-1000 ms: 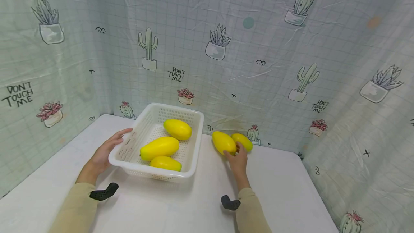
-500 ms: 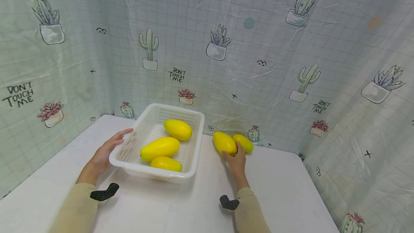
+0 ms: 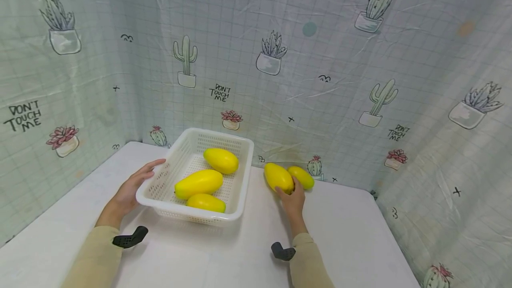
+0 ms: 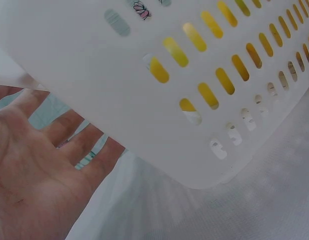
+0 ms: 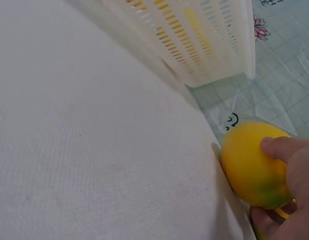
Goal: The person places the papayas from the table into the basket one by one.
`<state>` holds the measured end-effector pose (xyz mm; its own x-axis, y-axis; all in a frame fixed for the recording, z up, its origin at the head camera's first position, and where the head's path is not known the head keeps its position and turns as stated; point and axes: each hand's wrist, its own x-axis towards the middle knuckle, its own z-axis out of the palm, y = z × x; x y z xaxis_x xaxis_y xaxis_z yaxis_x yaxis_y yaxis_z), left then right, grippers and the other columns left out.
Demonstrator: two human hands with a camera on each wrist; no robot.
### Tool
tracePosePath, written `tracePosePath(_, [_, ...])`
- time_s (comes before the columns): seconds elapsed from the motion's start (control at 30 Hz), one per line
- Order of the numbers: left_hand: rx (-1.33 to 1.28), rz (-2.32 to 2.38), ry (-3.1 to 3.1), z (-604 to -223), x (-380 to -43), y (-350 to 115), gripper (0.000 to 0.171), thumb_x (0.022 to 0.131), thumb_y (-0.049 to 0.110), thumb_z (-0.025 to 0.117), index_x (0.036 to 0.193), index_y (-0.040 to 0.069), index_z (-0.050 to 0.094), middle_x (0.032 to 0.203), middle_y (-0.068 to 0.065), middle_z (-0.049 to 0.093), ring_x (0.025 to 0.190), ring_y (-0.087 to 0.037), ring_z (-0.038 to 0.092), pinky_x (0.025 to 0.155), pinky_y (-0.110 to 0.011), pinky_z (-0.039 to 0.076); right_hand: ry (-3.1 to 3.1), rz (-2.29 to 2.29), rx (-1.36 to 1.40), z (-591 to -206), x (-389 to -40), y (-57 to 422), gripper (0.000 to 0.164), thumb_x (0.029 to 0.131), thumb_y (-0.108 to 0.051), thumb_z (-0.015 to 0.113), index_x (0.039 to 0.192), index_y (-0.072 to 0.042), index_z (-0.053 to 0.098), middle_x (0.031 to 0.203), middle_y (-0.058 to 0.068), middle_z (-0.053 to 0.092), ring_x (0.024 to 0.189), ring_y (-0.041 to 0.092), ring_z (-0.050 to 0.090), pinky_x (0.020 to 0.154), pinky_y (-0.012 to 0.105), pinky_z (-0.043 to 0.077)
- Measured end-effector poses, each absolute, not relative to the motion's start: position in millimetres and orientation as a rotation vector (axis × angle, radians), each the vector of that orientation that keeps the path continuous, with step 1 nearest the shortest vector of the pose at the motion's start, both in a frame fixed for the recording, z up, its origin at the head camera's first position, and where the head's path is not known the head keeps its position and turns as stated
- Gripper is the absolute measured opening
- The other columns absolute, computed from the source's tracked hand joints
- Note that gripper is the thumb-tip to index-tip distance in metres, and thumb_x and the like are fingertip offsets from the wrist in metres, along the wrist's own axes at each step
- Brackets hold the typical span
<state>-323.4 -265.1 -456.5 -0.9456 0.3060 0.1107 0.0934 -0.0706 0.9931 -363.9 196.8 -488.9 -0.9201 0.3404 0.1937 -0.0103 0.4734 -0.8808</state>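
Observation:
In the head view, my right hand (image 3: 293, 200) grips a yellow papaya (image 3: 278, 178) by its near end. The right wrist view shows the thumb on top of that papaya (image 5: 257, 165) and fingers curled beneath its greenish end. A second loose papaya (image 3: 302, 178) lies right behind it, partly covered by the hand. My left hand (image 3: 129, 194) rests against the left side of a white perforated basket (image 3: 249, 163). Its fingers (image 4: 102, 160) look extended and spread in the left wrist view, their tips hidden behind the basket wall. Inside the basket lie three yellow papayas (image 3: 198, 184).
A white cloth-covered table (image 3: 352, 239) carries everything. Close behind the loose papayas hangs a curtain (image 3: 240, 48) printed with cacti, which also encloses the left and right sides. Black wrist mounts (image 3: 130, 237) sit on both sleeves.
My right fingers have settled more firmly round the papaya's near end, the hand shifting slightly left early on. The basket, its contents and my left hand keep their places.

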Motion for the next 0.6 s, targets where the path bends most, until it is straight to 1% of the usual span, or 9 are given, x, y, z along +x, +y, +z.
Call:
tracePosePath(0.23, [0.447, 2.154, 2.031, -457.9, -322.8, -264.7, 0.047, 0.1, 0.029, 0.026, 0.147, 0.025, 0.018, 0.152, -0.005, 0.017, 0.112, -0.014, 0.054, 0.085, -0.034, 0.051, -2.362, 1.463, -0.297, -486.5, -363.9, 195.7, 0.072, 0.079, -0.027, 0.07, 0.139, -0.01, 0.034, 0.139, 0.011, 0.039, 0.127, 0.028, 0.038, 0.11, 0.047, 0.026])
tracePosePath(0.6, [0.438, 2.147, 2.055, -459.5, -324.5, -264.6, 0.047, 0.1, 0.03, 0.027, 0.146, 0.026, 0.019, 0.153, -0.002, 0.017, 0.113, -0.016, 0.053, 0.086, -0.037, 0.051, -2.339, 1.48, -0.286, -485.3, -360.9, 196.8, 0.071, 0.079, -0.029, 0.07, 0.138, -0.012, 0.035, 0.139, 0.01, 0.04, 0.126, 0.027, 0.039, 0.109, 0.047, 0.029])
